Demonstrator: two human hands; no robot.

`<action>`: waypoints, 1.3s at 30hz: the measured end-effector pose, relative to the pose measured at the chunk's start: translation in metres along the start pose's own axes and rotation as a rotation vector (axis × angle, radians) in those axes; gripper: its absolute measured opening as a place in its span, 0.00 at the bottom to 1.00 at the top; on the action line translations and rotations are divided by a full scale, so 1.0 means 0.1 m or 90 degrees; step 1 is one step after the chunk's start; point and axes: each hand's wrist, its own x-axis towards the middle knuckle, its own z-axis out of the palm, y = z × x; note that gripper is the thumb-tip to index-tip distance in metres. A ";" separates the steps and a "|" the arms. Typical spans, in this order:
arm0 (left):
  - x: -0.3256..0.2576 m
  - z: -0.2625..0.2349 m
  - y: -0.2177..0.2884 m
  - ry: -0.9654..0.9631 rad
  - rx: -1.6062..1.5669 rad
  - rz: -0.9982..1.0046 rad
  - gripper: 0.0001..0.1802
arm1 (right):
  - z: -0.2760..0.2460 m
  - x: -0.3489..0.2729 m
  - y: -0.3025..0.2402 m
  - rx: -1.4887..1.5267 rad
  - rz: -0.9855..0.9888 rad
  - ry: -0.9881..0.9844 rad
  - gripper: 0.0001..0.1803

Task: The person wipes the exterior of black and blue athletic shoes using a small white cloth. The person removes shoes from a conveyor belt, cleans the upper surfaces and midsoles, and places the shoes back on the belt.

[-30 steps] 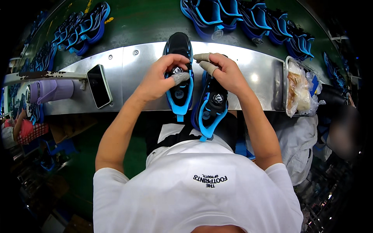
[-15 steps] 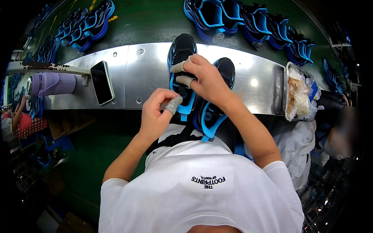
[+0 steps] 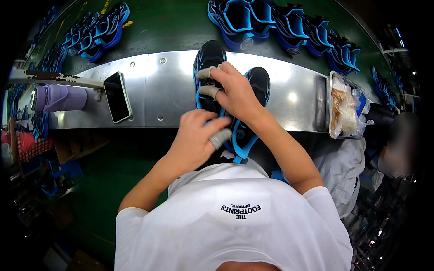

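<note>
A black sports shoe (image 3: 210, 53) with bright blue trim lies at the metal edge of the bench, toe pointing away from me. My right hand (image 3: 236, 94), with beige finger covers on two fingers, grips the lacing area on top of it; what exactly sits between the fingertips is hidden. Over the heel end of the same shoe is my left hand (image 3: 192, 140), a grey cover on its thumb and its fingers smeared by motion. The matching shoe (image 3: 258, 86) rests just to the right, its blue heel collar toward my lap.
A phone (image 3: 117, 97) and a lilac bottle (image 3: 68, 98) are on the metal ledge (image 3: 167, 90) at left. At right stands a tray of plastic-bagged items (image 3: 343, 108). Rows of similar shoes (image 3: 275, 25) line the green surface (image 3: 172, 27) beyond. A white cloth-like bag (image 3: 341, 174) hangs below the tray.
My left hand has moved right and slightly down, across the shoe's heel end, and its fingers are now blurred. My right hand stays at the lacing area.
</note>
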 end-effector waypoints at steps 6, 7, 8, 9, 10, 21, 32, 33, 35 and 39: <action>0.41 0.10 0.29 -0.350 0.275 0.089 0.14 | -0.38 0.15 0.07 0.240 0.171 -0.030 0.20; 0.49 0.20 0.14 -0.319 0.324 0.155 0.14 | -0.42 0.16 0.14 0.263 0.148 0.010 0.19; 0.50 0.21 0.00 -0.300 0.375 0.256 0.16 | -0.48 0.16 0.20 0.285 0.124 0.049 0.18; 0.54 0.13 -0.05 -0.278 0.381 0.236 0.17 | -0.57 0.12 0.22 0.294 0.092 0.072 0.17; 0.60 -0.02 -0.05 -0.253 0.389 0.218 0.19 | -0.70 0.07 0.24 0.246 0.105 0.082 0.16; 1.92 -1.45 -1.18 0.224 0.650 0.124 0.12 | -1.17 0.11 1.01 0.065 0.175 0.165 0.17; 2.43 0.33 -1.08 -0.022 0.184 -0.031 0.22 | -1.09 0.98 1.64 -0.218 -0.048 0.113 0.25; 2.43 0.30 -1.06 -0.010 0.180 -0.019 0.19 | -1.11 1.00 1.56 -0.174 -0.011 0.150 0.22; 2.30 0.10 -0.82 -0.018 0.157 0.007 0.13 | -1.20 0.92 1.29 -0.109 -0.005 0.173 0.16; 1.59 -0.23 -0.51 -0.140 0.111 0.073 0.12 | -1.30 0.52 1.00 -0.111 -0.069 0.113 0.20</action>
